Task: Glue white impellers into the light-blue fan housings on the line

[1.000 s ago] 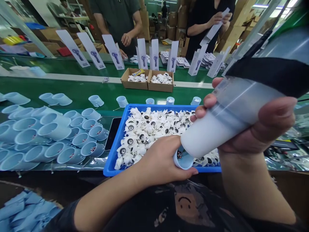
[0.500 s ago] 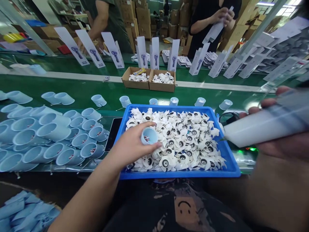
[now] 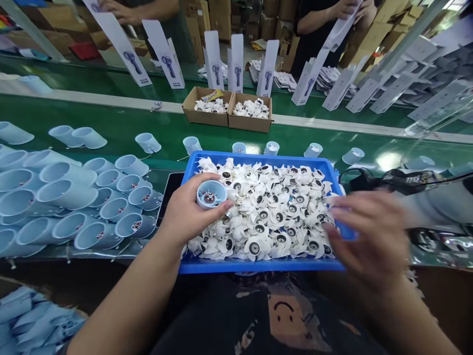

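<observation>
My left hand (image 3: 185, 214) is wrapped round a light blue cylindrical fan housing (image 3: 201, 201), its open end tilted toward me. Inside the housing sits a small motor with copper-coloured windings. Below and beside it, a blue tray (image 3: 258, 266) is heaped with white fan blades (image 3: 273, 212) that have dark round centres. Over the tray's right side, my right hand (image 3: 373, 236) is blurred, with thumb and fingers apart and nothing visible between them. Just behind that hand is a pale, bottle-like tool (image 3: 436, 204), partly hidden by it.
Many light blue housings (image 3: 68, 195) lie stacked at left. More stand along the green conveyor (image 3: 162, 118). Beyond are two cardboard boxes (image 3: 249, 121) of white blades and upright white cartons (image 3: 268, 69). Two people work across the belt; one person's hands (image 3: 349, 9) hold a carton.
My right hand has released the pale bottle-like tool and moved left over the tray's edge. My left hand has shifted slightly left with the housing, whose motor now shows clearly. The view has tilted down.
</observation>
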The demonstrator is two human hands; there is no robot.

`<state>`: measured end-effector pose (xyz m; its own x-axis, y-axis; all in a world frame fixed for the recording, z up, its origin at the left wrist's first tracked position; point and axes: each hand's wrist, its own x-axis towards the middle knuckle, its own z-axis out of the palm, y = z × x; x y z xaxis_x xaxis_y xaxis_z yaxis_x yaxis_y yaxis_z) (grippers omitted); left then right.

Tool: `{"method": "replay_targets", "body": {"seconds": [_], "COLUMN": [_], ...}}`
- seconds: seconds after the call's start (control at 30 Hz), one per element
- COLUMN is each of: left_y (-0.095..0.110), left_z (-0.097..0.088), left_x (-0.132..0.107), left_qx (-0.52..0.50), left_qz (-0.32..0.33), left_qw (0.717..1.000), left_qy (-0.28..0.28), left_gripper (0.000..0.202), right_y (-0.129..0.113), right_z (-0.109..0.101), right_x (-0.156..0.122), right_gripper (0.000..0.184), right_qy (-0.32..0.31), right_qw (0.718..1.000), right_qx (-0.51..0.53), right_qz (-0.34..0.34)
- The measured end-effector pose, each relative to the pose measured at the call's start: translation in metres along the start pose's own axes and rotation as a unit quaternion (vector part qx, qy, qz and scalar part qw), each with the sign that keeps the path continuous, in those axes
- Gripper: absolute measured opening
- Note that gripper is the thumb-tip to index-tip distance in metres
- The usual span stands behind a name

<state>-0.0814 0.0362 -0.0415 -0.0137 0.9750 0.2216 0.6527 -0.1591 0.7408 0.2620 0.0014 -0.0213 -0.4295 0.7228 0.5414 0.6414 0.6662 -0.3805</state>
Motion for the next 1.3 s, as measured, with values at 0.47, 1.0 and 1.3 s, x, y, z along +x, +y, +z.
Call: {"method": "replay_targets", "body": {"seconds": [0.47, 1.0, 1.3], "left_y": [-0.003, -0.004, 0.004], "left_z": [-0.003, -0.003, -0.004], "left_x": [-0.003, -0.001, -0.011], "left_qx": [-0.021, 0.004, -0.028], "left_qz": [0.007, 0.008, -0.004], "left_qw": [1.000, 1.000, 0.999], "left_qy": [0.005, -0.024, -0.021], "left_gripper": [0.051, 0.051, 0.064], "right_y": [-0.038, -0.011, -0.015], "right_z": [0.069, 0.031, 0.046], "right_x": [0.014, 0.000, 0.015], "right_gripper": [0.018, 0.034, 0.024], "right_qy": [-0.302, -0.382, -0.375], "right_qw": [0.950, 0.921, 0.917], "right_qx": [0.086, 0.051, -0.008], "right_qz": [0.000, 0.066, 0.136]}}
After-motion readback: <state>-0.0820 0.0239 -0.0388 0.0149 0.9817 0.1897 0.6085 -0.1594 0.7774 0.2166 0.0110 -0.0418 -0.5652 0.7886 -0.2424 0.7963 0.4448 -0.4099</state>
